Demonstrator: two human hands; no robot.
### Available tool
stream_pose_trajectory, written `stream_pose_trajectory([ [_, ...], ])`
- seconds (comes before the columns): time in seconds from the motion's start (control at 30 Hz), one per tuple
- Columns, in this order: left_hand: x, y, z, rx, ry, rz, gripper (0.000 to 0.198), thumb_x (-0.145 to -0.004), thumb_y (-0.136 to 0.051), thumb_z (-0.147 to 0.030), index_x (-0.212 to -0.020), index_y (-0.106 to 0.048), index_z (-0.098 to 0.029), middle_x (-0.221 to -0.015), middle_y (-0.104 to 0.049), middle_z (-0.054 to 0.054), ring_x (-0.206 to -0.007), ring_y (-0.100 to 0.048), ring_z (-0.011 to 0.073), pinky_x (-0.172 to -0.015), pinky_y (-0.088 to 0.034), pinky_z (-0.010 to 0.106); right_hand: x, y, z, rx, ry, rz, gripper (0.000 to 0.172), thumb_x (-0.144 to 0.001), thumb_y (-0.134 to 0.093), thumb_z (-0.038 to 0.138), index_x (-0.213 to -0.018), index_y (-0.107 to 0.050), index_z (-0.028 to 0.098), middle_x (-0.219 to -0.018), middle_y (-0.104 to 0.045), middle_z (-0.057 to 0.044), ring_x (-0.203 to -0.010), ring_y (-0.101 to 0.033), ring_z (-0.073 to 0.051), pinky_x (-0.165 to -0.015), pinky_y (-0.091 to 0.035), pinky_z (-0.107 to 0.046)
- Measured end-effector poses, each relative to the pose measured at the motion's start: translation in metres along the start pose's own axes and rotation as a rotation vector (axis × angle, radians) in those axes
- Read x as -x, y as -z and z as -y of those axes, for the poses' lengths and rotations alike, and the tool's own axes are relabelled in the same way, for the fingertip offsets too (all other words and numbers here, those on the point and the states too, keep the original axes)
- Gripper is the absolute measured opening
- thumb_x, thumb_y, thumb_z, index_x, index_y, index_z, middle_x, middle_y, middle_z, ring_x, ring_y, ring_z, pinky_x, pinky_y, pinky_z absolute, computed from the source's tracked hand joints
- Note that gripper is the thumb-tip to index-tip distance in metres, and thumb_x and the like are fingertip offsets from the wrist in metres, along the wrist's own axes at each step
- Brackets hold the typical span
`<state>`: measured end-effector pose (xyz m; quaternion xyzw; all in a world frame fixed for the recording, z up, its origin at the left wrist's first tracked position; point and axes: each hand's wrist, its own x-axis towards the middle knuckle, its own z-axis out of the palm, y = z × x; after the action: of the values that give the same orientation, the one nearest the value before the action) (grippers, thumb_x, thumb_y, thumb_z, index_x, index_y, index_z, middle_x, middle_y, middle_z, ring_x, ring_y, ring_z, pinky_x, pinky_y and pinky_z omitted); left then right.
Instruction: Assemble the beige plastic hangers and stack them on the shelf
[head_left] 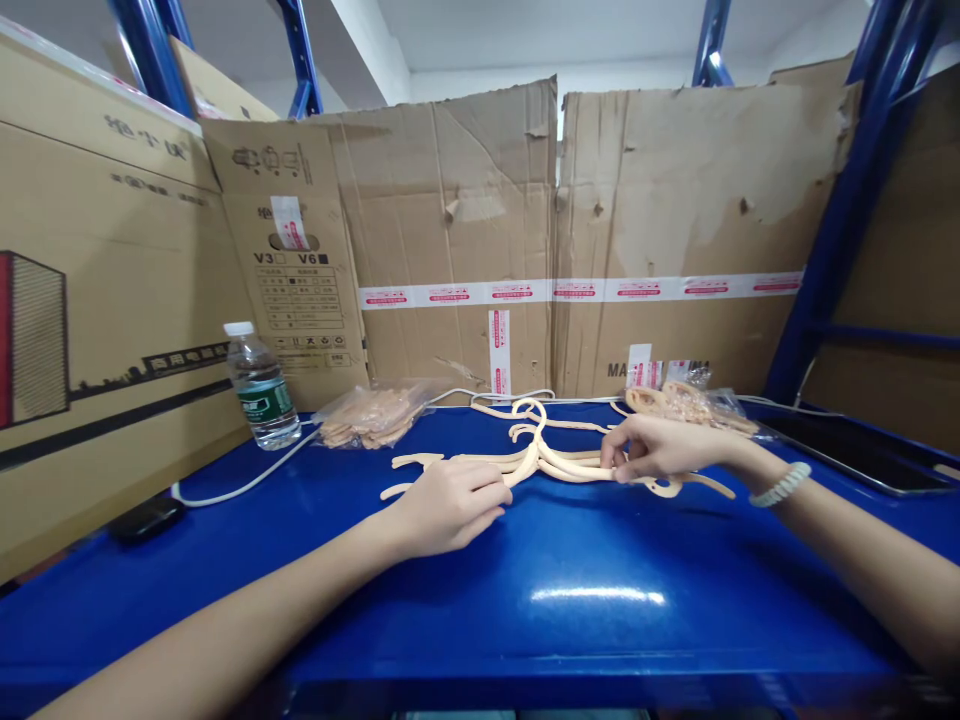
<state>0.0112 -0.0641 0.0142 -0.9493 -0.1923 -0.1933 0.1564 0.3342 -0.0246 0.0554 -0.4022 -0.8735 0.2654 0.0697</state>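
Observation:
Several cream plastic hangers [534,452] lie stacked in the middle of the blue table, their hooks pointing away from me. My left hand [450,503] is closed on the left arm of the front hanger, palm down, with the fingertips near its middle. On the other side, my right hand [660,447] pinches the right arm of the hangers between thumb and fingers. A pale beaded band circles my right wrist. Behind the stack lies another cream hanger piece [577,424]. The hangers' left ends stick out past my left hand.
A water bottle [262,390] and a bag of cream parts [373,416] stand at the back left. Another bag [694,405] lies back right beside a dark tablet [855,452]. A black object [148,518] and white cable [247,487] are left. Cardboard [450,240] walls the back.

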Motion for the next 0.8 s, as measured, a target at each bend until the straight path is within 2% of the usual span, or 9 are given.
stream_pose_trajectory([
  [0.13,0.0,0.0,0.005,0.02,0.032,0.05,0.018,-0.091,-0.044,-0.022,-0.092,-0.062,-0.02,-0.092,-0.066,0.006,-0.089,-0.06,0.0194,-0.08,-0.043,0.029,-0.002,-0.005,-0.005,-0.04,-0.057,0.097,0.032,-0.073,-0.065,0.042,-0.09,-0.067,0.014,-0.067,-0.064,-0.002,-0.046,-0.051,-0.01,-0.042,-0.041,-0.02],
  [0.23,0.0,-0.001,0.006,0.056,0.053,0.054,0.019,-0.091,-0.044,-0.019,-0.09,-0.063,-0.02,-0.089,-0.066,0.005,-0.087,-0.06,0.0185,-0.077,-0.042,0.027,-0.004,-0.007,-0.006,-0.011,-0.063,0.11,0.03,-0.072,-0.066,0.039,-0.087,-0.069,0.014,-0.066,-0.064,-0.002,-0.046,-0.053,-0.011,-0.043,-0.042,-0.02],
  [0.43,0.002,-0.005,0.01,-0.011,0.092,0.086,0.024,-0.092,-0.04,-0.014,-0.093,-0.063,-0.02,-0.096,-0.066,0.005,-0.088,-0.061,0.0179,-0.072,-0.041,0.026,-0.006,-0.007,-0.004,0.138,0.019,0.023,0.017,-0.072,-0.062,0.03,-0.076,-0.069,0.015,-0.065,-0.064,-0.002,-0.056,-0.055,-0.012,-0.051,-0.04,-0.021],
  [0.63,0.003,-0.006,0.014,0.007,0.117,0.087,0.025,-0.091,-0.039,-0.01,-0.094,-0.061,-0.02,-0.098,-0.065,0.005,-0.088,-0.059,0.0171,-0.075,-0.042,0.027,-0.007,-0.006,-0.007,0.23,0.009,-0.04,0.015,-0.071,-0.06,0.026,-0.077,-0.067,0.014,-0.062,-0.059,0.0,-0.054,-0.051,-0.011,-0.049,-0.035,-0.021],
  [0.8,0.003,-0.006,0.014,0.094,0.16,0.084,0.019,-0.09,-0.044,-0.014,-0.093,-0.062,-0.02,-0.097,-0.065,0.004,-0.09,-0.058,0.0172,-0.082,-0.043,0.029,-0.009,-0.006,-0.015,0.265,0.017,-0.09,0.011,-0.072,-0.059,0.023,-0.076,-0.065,0.015,-0.06,-0.058,0.0,-0.054,-0.051,-0.011,-0.049,-0.035,-0.02],
])
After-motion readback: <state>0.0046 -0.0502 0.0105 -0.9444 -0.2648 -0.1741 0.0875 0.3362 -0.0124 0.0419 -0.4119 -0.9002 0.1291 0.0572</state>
